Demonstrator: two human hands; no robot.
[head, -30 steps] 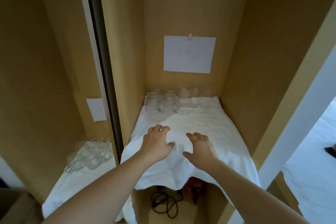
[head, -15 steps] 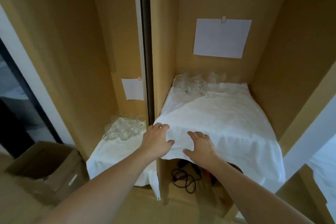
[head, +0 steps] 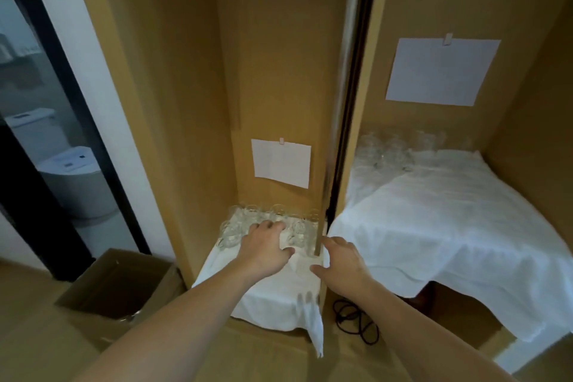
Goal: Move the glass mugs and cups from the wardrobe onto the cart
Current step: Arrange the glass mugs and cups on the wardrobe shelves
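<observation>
**Both hands reach into the left part of the wardrobe**

The tall brown wooden wardrobe (head: pixel 279 71) has two compartments, and a white cloth covers the shelf in each. In the left compartment a cluster of clear glass mugs (head: pixel 248 225) stands at the far end of the white cloth (head: pixel 273 295). The left hand (head: pixel 263 246) is stretched over this cloth, palm down, its fingers straight and a little apart, and the fingertips are at the near edge of the mugs; I cannot tell if they touch the glass. The right hand (head: pixel 339 263) hovers just beside it, near the dividing panel, fingers relaxed and spread, holding nothing.

In the right compartment a second group of clear glass cups (head: pixel 393 152) stands far back on the larger white cloth (head: pixel 449 226). A white paper sheet (head: pixel 281 163) hangs above the left mugs. A brown cardboard box (head: pixel 124 291) lies on the floor at the left, and a black cable (head: pixel 356 318) lies under the right shelf.
</observation>
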